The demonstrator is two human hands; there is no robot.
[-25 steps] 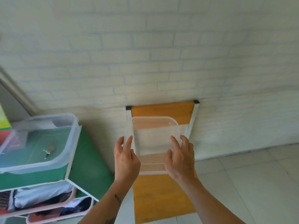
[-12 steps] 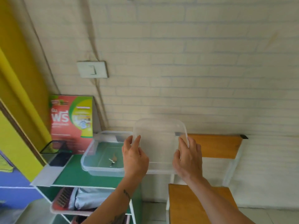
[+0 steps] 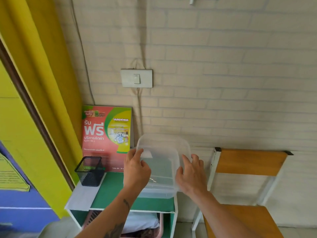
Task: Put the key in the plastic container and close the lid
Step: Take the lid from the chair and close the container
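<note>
I hold a clear plastic lid (image 3: 164, 152) over the clear plastic container (image 3: 157, 193), which stands on the green shelf top (image 3: 111, 191). My left hand (image 3: 135, 170) grips the lid's left edge and my right hand (image 3: 190, 174) grips its right edge. The lid is tilted, its far edge higher than its near edge. Through the plastic a small metal key (image 3: 152, 180) shows on the container's floor. Most of the container is hidden behind the lid and my hands.
A black mesh basket (image 3: 90, 170) stands at the shelf's left. A red and green poster (image 3: 107, 136) leans on the brick wall behind. An orange chair (image 3: 247, 186) with a white frame stands to the right. Baskets of cloth fill the shelf below.
My view swung left from the chair to the shelf. Both hands carried the lid leftwards until it came over the container.
</note>
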